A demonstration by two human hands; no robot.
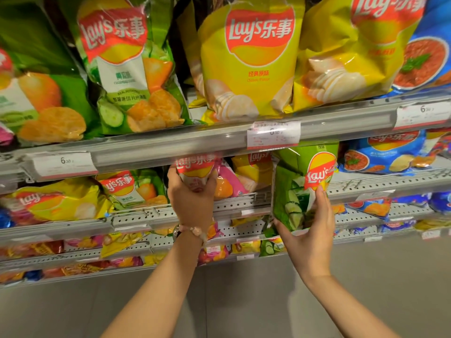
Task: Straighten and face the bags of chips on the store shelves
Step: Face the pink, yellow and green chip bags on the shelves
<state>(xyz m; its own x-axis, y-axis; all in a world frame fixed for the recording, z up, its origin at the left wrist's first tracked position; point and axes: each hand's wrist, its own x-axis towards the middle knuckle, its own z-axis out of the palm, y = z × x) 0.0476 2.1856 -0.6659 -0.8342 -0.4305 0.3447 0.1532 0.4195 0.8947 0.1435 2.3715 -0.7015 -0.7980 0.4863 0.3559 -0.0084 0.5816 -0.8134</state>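
The left hand [192, 198] grips a pink bag [195, 173]; the right hand [308, 230] holds a green cucumber bag [301, 189] off the shelf [244, 203]. Each should probably be seated upright, logo outward, its base squared to the shelf lip.

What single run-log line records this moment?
left hand: grips pink bag on shelf | right hand: holds green cucumber bag off shelf | phase: facing bags

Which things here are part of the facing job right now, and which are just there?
In the job:
- left hand gripping the pink bag
- right hand holding the green cucumber bag

Just there:
- price tags
- yellow bags above
- bracelet
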